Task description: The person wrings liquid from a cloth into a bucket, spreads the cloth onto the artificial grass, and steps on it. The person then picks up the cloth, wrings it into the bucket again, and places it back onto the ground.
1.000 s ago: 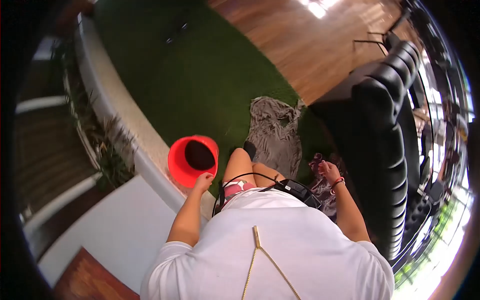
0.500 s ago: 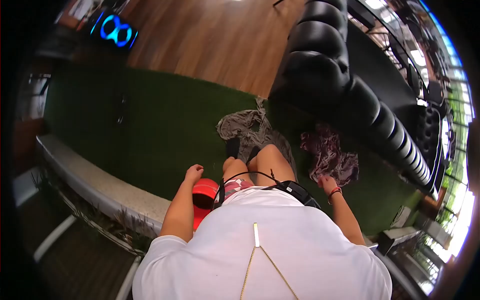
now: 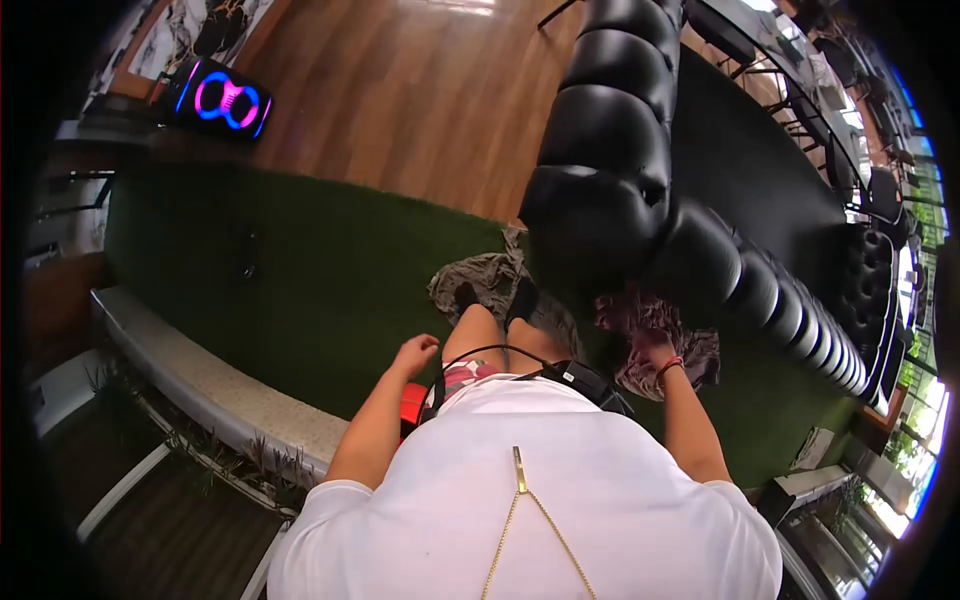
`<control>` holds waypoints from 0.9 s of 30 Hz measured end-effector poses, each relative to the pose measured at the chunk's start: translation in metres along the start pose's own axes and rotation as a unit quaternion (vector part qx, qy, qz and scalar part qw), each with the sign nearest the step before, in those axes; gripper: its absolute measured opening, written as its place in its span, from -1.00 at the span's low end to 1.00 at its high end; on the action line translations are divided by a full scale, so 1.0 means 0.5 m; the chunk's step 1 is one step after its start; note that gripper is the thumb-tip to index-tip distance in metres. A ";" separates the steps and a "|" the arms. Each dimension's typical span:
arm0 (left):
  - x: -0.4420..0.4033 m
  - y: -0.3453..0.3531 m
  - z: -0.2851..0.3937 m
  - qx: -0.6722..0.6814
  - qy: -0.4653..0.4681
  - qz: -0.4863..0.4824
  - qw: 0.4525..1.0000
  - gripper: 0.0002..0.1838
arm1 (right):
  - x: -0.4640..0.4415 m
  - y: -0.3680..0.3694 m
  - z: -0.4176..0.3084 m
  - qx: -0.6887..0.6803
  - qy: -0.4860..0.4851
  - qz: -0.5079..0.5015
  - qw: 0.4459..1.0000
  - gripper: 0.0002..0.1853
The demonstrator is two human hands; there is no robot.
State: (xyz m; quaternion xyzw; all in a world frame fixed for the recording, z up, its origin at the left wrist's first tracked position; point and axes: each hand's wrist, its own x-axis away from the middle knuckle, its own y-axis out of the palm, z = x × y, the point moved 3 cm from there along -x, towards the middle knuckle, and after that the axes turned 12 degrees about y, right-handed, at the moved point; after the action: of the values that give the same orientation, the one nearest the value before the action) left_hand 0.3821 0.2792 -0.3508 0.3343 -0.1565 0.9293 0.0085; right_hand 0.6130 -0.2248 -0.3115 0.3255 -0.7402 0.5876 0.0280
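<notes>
My left hand (image 3: 414, 356) hangs in the air beside my left thigh, its fingers loosely curled and nothing visible in them. Below it, part of a red object (image 3: 411, 403) shows, mostly hidden by my arm and body. My right hand (image 3: 655, 352) is over a crumpled purplish cloth (image 3: 695, 355) on the floor; its fingers are blurred, and whether they touch the cloth cannot be made out. A greyish-brown cloth (image 3: 465, 280) lies spread on the green carpet (image 3: 330, 260), with my dark-socked feet on it.
A black tufted sofa (image 3: 610, 130) runs along the right. A speaker with glowing rings (image 3: 222, 100) stands on the wooden floor (image 3: 400, 110) at the upper left. A low curved ledge (image 3: 220, 385) with plants borders the left side.
My view has shifted and I have stepped, feet now side by side on the greyish-brown cloth. More of the red object is hidden. My right hand has moved farther over the purplish cloth.
</notes>
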 end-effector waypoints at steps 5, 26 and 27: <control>0.004 -0.039 -0.054 -0.011 -0.040 -0.006 0.999 -0.74 | -0.076 0.014 -0.064 -0.062 0.076 -0.059 0.993 -0.85; 0.164 0.078 -0.161 0.135 -0.124 0.113 0.976 -0.78 | -0.254 0.142 -0.079 0.183 -0.212 -0.086 0.956 -0.72; 0.157 0.085 -0.151 0.128 -0.113 0.102 0.980 -0.78 | -0.237 0.109 -0.104 0.248 -0.240 -0.078 0.935 -0.72</control>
State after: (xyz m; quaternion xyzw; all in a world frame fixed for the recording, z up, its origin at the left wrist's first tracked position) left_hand 0.2696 0.2544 -0.3687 0.4177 -0.0696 0.8939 -0.1470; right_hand 0.6605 -0.1201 -0.3920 0.5100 -0.5282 0.6530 -0.1860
